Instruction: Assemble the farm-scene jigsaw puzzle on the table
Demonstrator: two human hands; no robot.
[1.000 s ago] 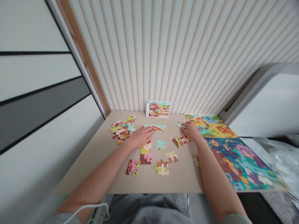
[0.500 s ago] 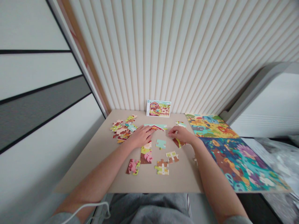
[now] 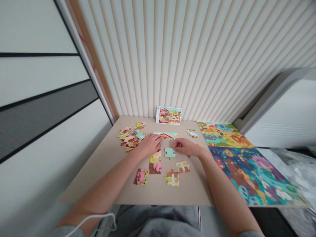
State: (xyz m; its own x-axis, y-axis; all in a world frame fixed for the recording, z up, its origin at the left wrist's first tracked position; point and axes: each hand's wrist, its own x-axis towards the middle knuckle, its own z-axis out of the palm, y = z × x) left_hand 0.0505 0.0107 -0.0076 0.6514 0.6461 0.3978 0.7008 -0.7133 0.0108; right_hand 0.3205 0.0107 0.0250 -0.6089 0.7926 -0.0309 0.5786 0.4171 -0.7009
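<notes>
My left hand (image 3: 151,144) lies flat with its fingers stretched over the upper left of a partly joined jigsaw. A top strip with a red roof (image 3: 166,135) and a left column with a pink pig (image 3: 155,166) show around it. My right hand (image 3: 187,147) has its fingers curled together, with the tips at the upper right corner of a loose light blue puzzle piece (image 3: 170,152). What those fingers hold, if anything, is hidden. Below lie a pink piece (image 3: 141,176), joined fence pieces (image 3: 172,178) and another fence piece (image 3: 183,167).
A heap of loose pieces (image 3: 130,136) is at the table's left. Behind, a picture card (image 3: 169,115) leans against the pleated wall. A light piece (image 3: 192,133) lies back right. Two finished puzzles, a yellow one (image 3: 224,135) and a dark blue one (image 3: 254,174), lie on the right.
My right hand has moved left and slightly nearer, from the right side to the light blue piece, uncovering the piece at the back right. My left hand stays on the jigsaw.
</notes>
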